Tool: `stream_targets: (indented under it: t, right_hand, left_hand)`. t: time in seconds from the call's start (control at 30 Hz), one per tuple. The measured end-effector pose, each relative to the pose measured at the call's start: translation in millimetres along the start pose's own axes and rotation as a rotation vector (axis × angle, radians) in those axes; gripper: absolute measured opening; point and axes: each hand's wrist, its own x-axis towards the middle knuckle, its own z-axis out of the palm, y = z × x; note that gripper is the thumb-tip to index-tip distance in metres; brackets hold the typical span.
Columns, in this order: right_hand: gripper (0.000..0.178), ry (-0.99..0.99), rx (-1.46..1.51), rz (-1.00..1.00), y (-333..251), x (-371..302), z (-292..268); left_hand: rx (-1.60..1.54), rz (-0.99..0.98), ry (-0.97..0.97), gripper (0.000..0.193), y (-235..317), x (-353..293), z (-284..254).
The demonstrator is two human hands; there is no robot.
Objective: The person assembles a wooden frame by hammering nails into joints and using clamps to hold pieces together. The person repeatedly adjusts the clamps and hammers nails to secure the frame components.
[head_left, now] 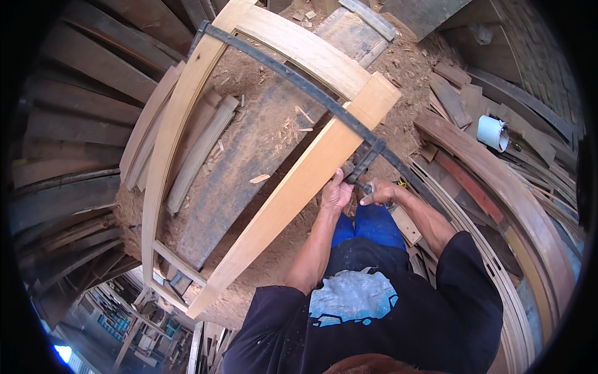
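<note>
A light wooden frame (293, 193) lies over a sawdust-covered bench. A long black bar clamp (293, 78) spans it from the far left corner to the near right rail. My left hand (337, 192) presses against the frame's right rail just below the clamp's sliding jaw (364, 163). My right hand (379, 192) is closed around the clamp's screw handle beside the jaw. Both hands sit close together at the frame's right edge.
Dark planks (81, 118) are stacked at left, and curved wooden strips and offcuts (498, 206) are piled at right. A white cup (493, 132) rests among the scraps. A grey board (249, 168) lies under the frame amid wood chips.
</note>
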Motion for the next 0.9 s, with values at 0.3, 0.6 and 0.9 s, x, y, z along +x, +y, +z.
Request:
stream_targets:
  t: [0.3, 0.6, 0.9]
  right_hand:
    - [0.037, 0.936, -0.43, 0.036, -12.6, -9.3, 66.4]
    - [0.032, 0.276, -0.027, -0.238, 11.2, 1.1, 14.9]
    - [0.037, 0.964, -0.509, -0.003, 1.1, -1.0, 72.4]
  left_hand:
    - [0.0, 0.045, 0.05, 0.044, -4.0, 0.4, -9.2]
    - [-0.015, 0.005, 0.036, 0.047, -3.2, 2.3, -6.2]
    - [-0.027, -0.002, 0.115, 0.053, -1.2, -0.5, -11.2]
